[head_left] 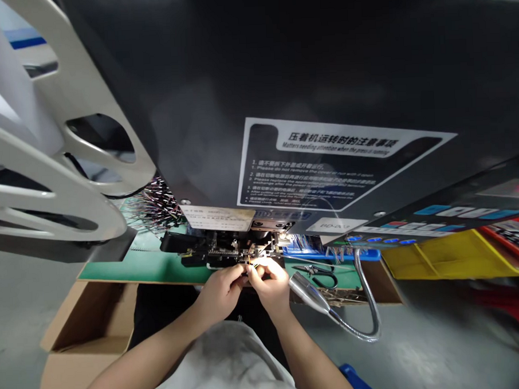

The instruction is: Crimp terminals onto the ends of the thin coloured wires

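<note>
My left hand (223,289) and my right hand (272,284) meet at the front of a crimping press (221,104), fingertips pinched close together. Between them show thin yellow and orange wires (254,266), whose ends are too small to make out. The wires sit right in front of the lit metal crimping tooling (240,250) under the press body. Both hands are closed, and the fingers partly hide what they grip. Bright light from a gooseneck lamp (309,292) falls on the right hand from beside it.
A bundle of dark wires (154,206) lies left on the green mat (148,267). Large grey reels (89,150) stand at the left, above a cardboard box (90,316). At right are black-handled cutters (323,275), a blue tray (374,255) and a yellow bin (443,258).
</note>
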Motion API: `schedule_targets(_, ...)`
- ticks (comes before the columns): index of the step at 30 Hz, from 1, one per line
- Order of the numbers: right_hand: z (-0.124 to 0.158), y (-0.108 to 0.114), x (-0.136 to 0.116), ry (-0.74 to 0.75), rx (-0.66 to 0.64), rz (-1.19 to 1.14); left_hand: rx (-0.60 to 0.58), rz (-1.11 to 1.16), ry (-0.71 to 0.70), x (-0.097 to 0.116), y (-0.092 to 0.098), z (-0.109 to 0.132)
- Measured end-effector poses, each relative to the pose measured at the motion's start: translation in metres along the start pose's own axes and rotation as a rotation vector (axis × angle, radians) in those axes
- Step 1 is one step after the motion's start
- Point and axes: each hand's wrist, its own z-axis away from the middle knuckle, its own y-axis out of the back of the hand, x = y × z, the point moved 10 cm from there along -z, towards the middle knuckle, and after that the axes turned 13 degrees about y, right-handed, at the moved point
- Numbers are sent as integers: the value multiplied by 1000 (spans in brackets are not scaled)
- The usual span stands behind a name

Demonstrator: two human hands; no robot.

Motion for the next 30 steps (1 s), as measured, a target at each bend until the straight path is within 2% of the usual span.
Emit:
schedule_targets(16,4,-5,10,-80,17,-93,-1,-6,17,-2,0,-1)
schedule_targets(30,1,-3,5,-20,12,-64,28,-32,-6,2,3,-1)
